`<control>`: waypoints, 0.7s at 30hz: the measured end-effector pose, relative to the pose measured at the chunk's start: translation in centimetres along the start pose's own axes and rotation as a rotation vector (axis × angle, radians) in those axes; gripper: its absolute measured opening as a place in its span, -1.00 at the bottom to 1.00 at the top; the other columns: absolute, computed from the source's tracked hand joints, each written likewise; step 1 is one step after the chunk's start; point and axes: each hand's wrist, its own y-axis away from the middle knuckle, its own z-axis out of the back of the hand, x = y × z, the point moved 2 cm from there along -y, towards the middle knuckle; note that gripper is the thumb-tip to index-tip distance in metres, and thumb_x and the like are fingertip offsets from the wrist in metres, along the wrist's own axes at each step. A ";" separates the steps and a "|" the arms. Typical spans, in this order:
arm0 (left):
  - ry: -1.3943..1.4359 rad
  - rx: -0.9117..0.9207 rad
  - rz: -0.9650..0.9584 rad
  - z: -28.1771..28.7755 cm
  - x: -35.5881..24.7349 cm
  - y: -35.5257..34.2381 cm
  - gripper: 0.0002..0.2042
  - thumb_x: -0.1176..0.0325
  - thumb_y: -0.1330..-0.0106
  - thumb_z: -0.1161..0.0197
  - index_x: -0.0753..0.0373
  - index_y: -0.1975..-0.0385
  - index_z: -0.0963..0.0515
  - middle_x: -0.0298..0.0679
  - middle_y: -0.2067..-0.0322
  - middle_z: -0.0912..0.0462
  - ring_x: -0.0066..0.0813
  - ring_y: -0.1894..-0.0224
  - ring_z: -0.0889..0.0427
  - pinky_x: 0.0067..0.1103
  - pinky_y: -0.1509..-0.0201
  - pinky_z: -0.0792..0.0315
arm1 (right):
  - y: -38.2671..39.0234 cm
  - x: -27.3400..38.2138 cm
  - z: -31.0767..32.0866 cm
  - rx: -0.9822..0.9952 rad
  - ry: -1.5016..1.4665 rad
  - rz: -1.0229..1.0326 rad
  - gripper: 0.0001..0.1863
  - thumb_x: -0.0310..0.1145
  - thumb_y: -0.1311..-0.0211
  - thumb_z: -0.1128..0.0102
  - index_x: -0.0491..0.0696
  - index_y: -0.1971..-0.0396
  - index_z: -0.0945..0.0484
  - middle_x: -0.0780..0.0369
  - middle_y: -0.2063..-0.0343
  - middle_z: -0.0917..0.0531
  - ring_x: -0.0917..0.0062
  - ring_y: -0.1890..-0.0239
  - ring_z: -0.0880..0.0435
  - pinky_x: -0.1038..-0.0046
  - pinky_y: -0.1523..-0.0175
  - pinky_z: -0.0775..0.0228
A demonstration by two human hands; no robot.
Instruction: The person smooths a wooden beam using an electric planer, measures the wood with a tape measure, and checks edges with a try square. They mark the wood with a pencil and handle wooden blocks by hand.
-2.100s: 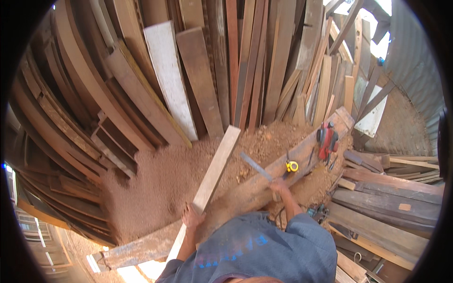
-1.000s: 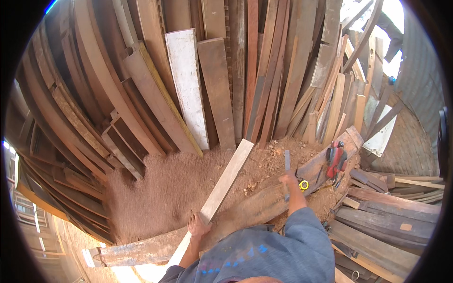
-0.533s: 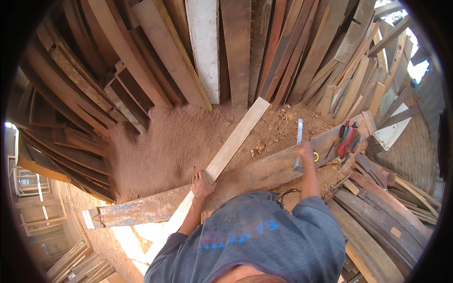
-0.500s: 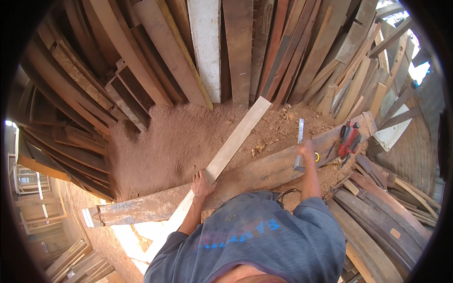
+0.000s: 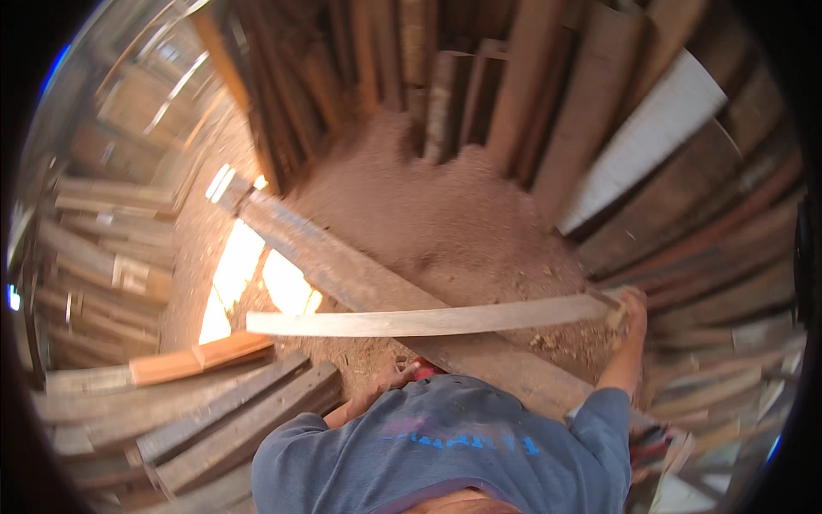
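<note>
A long pale plank (image 5: pixel 411 323) lies crosswise over a thick, dusty wooden beam (image 5: pixel 334 261). My right hand (image 5: pixel 632 310) is closed at the plank's right end. A thin dark edge and a small brown piece show beside its fingers, too blurred to name. My left hand (image 5: pixel 396 374) is low, close to my shirt, with its fingers against a small red thing (image 5: pixel 424 369) partly hidden by my body. Whether those fingers grip it does not show. On the beam's right end, past my right arm, sits a red and black power tool (image 5: pixel 652 447).
Boards (image 5: pixel 591 111) lean upright along the far side, among them a wide white one (image 5: pixel 646 141). Reddish sawdust (image 5: pixel 428 214) covers the ground before them. Stacked timbers (image 5: pixel 240 428) lie to the left, near a bright sunlit patch (image 5: pixel 287 283).
The view has swung left. My left hand has let go of the pale plank and come in near my body. My right hand has gone to the plank's end; the metal square no longer shows clearly.
</note>
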 end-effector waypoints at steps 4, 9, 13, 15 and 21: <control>0.807 -0.517 0.042 3.7 2.5 -1.8 0.01 -0.28 -0.18 -0.39 0.15 -0.43 0.03 0.09 -0.42 -0.18 0.26 -0.35 -0.29 0.06 -0.23 -0.35 | -0.1 3.0 -1.8 -0.014 0.358 -0.037 -0.68 -0.45 0.00 -0.21 -0.29 0.22 -0.62 0.19 0.28 -0.66 0.36 0.19 -0.55 0.43 0.01 -0.34; 1.163 -0.709 -0.378 6.8 2.3 -6.4 -0.13 -0.21 -0.19 -0.43 0.01 -0.38 -0.13 -0.14 -0.13 -0.48 -0.07 -0.13 -0.51 -0.02 0.00 -0.53 | 0.4 2.7 -1.4 0.016 0.605 -0.068 -0.55 -0.49 0.10 -0.25 -0.37 0.13 -0.56 0.11 0.22 -0.65 0.26 0.17 -0.56 0.40 -0.04 -0.37; 1.186 -0.751 -0.492 7.1 0.9 -6.9 -0.27 0.05 -0.22 -0.50 0.21 -0.28 -0.29 -0.15 -0.07 -0.55 -0.23 -0.06 -0.60 -0.21 -0.10 -0.58 | 4.9 0.7 0.9 0.028 0.722 -0.060 -0.59 -0.37 0.18 -0.24 -0.26 0.24 -0.58 0.08 0.36 -0.62 0.19 0.31 -0.55 0.29 0.06 -0.46; 1.130 -0.618 -0.495 8.4 -1.3 -6.8 -0.28 0.10 -0.26 -0.48 0.28 -0.29 -0.26 -0.13 -0.09 -0.54 -0.21 -0.06 -0.60 -0.21 -0.12 -0.58 | 8.0 -1.8 1.8 0.047 0.616 -0.171 -0.58 -0.36 0.17 -0.24 -0.25 0.22 -0.59 0.08 0.34 -0.63 0.18 0.30 -0.57 0.27 0.05 -0.46; 0.745 -0.696 -0.491 15.9 -3.1 -10.5 -0.24 0.08 -0.30 -0.43 0.35 -0.35 -0.21 0.00 -0.13 -0.55 -0.13 -0.12 -0.59 -0.23 -0.18 -0.54 | 15.8 -7.7 0.0 0.140 0.276 -0.533 -0.55 -0.34 0.13 -0.24 -0.21 0.15 -0.61 0.08 0.27 -0.65 0.17 0.25 -0.62 0.18 0.02 -0.48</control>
